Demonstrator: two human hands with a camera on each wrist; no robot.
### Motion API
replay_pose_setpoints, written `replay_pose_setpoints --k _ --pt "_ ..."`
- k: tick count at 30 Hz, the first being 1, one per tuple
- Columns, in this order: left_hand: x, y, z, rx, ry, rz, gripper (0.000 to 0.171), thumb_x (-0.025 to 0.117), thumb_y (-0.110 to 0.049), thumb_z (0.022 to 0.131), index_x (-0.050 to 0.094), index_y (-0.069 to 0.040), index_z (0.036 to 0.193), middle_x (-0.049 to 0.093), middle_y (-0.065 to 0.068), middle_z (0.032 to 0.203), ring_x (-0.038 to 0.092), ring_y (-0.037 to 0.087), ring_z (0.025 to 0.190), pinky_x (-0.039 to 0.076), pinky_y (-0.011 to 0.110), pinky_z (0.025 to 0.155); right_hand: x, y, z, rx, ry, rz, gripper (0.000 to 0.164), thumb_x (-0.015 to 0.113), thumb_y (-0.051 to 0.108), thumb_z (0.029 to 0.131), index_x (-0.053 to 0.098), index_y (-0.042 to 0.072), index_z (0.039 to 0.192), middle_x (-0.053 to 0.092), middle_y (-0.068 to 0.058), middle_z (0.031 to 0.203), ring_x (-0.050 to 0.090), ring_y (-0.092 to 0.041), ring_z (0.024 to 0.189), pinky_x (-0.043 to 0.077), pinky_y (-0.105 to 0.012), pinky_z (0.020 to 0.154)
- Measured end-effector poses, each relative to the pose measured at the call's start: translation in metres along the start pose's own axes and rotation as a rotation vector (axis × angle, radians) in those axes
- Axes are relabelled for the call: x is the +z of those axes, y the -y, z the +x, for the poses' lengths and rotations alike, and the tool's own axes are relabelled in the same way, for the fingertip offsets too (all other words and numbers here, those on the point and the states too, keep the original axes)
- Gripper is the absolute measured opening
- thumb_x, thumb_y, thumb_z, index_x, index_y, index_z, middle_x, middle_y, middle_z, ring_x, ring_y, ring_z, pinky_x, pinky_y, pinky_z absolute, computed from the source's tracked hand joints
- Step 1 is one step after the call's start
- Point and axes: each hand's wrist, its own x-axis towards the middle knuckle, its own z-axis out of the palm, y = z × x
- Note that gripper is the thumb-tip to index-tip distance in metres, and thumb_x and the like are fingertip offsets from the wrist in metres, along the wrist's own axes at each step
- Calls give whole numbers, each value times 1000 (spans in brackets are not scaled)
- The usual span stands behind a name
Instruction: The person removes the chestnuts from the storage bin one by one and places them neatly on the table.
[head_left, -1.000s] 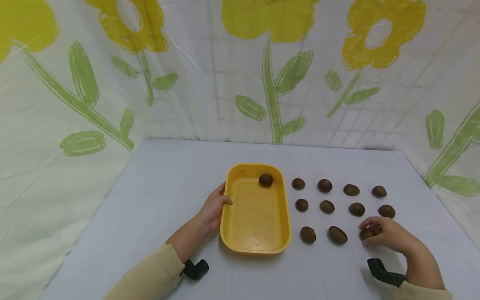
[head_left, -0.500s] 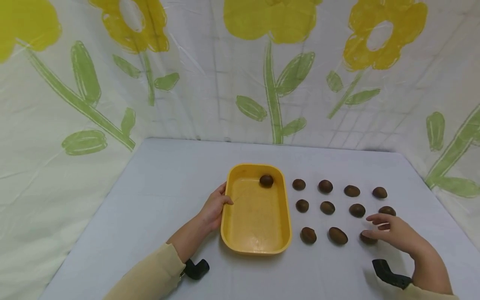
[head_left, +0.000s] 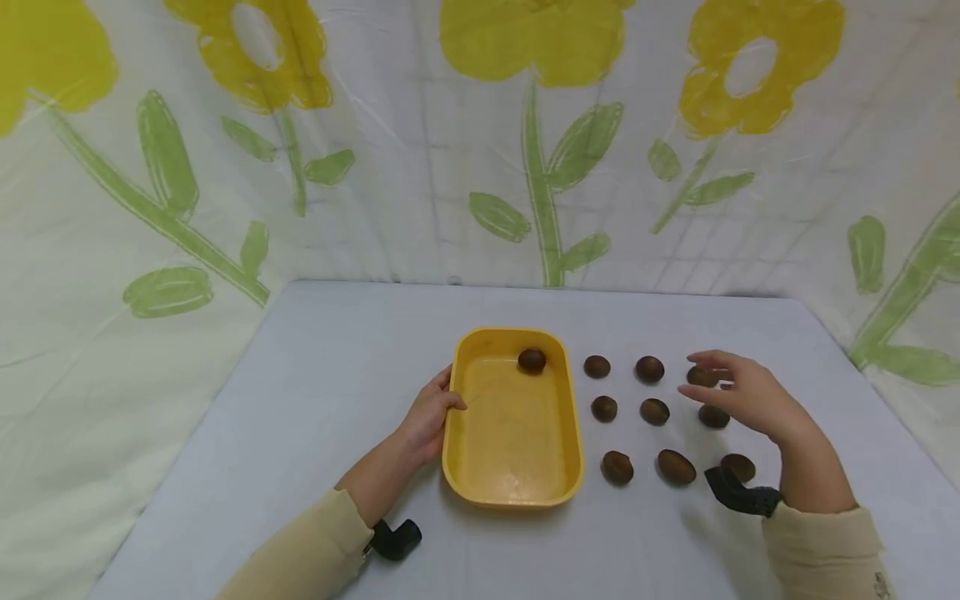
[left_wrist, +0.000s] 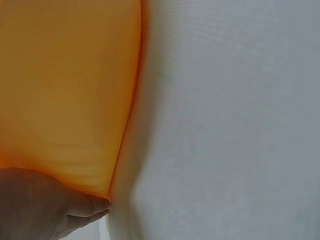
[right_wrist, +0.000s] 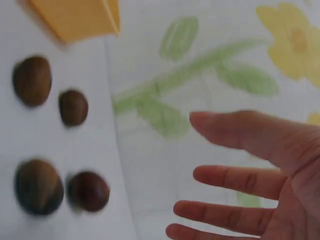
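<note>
A yellow rectangular tray (head_left: 510, 433) stands in the middle of the table with one brown chestnut-like nut (head_left: 532, 361) in its far right corner. My left hand (head_left: 427, 421) grips the tray's left side, thumb over the rim; the left wrist view shows the fingers (left_wrist: 90, 204) against its orange-looking wall. Over the rows right of the tray hovers my right hand (head_left: 750, 396), fingers spread and holding nothing. Beneath it, two nuts, one in the back row (head_left: 701, 377) and one in the middle row (head_left: 714, 416), are partly covered. The hand hides the rightmost spots of those rows.
Other brown nuts lie in rows, including a back one (head_left: 649, 369), a middle one (head_left: 655, 412) and a front one (head_left: 676, 467). A black wrist mount (head_left: 738, 493) partly covers the front right nut (head_left: 738, 467). A flower-printed white curtain (head_left: 390, 208) borders the white table.
My right hand has left the front right nut, rising away and moving toward the back rows. That nut stays on the table. My left hand and the tray have not visibly moved.
</note>
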Motion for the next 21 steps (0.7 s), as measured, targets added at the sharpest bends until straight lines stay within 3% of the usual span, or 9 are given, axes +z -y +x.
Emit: replay_pose_setpoints --k 7,13,21 --pt "-1 1 1 -1 12 -11 75 34 11 80 13 -8 150 21 8 154 28 28 139 25 43 114 14 55 25 -149 63 5 67 65 44 82 47 5 133 49 -21 134 49 -44 118 45 -55 93" --pt "-1 0 0 5 11 -11 75 33 12 80 13 -7 149 22 10 154 27 29 139 25 43 114 35 96 54 -271 135 -4 58 67 33 82 50 6 131 51 -17 134 48 -38 120 44 -53 96" --pt "-1 0 0 20 22 -11 75 33 12 80 12 -6 149 20 11 154 26 30 139 24 44 114 68 140 96 -341 301 -157 54 62 23 87 48 -3 132 50 -21 133 45 -36 124 37 -49 105"
